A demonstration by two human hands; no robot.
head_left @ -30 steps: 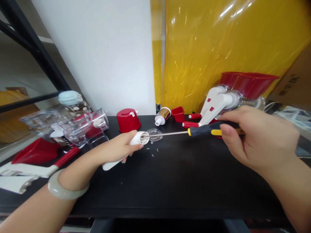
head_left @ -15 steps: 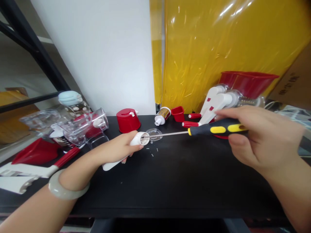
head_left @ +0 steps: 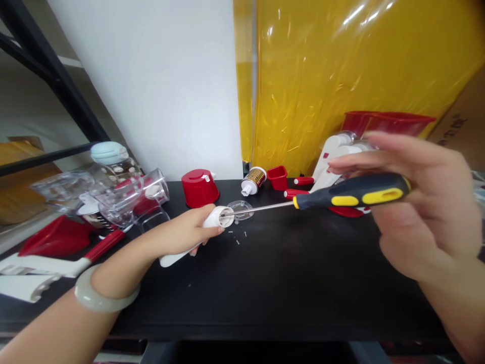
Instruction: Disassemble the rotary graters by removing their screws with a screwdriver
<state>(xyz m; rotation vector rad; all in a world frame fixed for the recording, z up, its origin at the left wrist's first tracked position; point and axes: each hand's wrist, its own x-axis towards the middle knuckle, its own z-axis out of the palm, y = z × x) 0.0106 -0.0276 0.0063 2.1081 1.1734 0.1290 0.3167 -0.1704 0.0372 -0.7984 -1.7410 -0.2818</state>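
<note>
My left hand point(head_left: 189, 230) is closed around a white plastic handle point(head_left: 175, 259), its round hollow end point(head_left: 226, 217) facing right. The shaft of a screwdriver point(head_left: 344, 194) reaches into that hollow end; the tip is hidden inside. Black with yellow patches, the screwdriver's grip lies against my right hand point(head_left: 432, 202), thumb below it and fingers loosely spread behind and above. Under the shaft lies a clear plastic piece point(head_left: 241, 210) on the black table point(head_left: 288, 283), with small white scraps point(head_left: 238, 242) beside it.
At the back stand a red cup-like base point(head_left: 200, 188), a grater drum point(head_left: 253, 180) and a small red hopper point(head_left: 278, 178). Clear, red and white grater parts point(head_left: 129, 199) crowd the left. Assembled graters with red hoppers point(head_left: 388, 121) stand at right, before a yellow-wrapped panel point(head_left: 341, 65).
The fingers of my right hand have loosened and spread, and the hand has shifted right and slightly up along the screwdriver's grip. My left hand and the white handle stay put.
</note>
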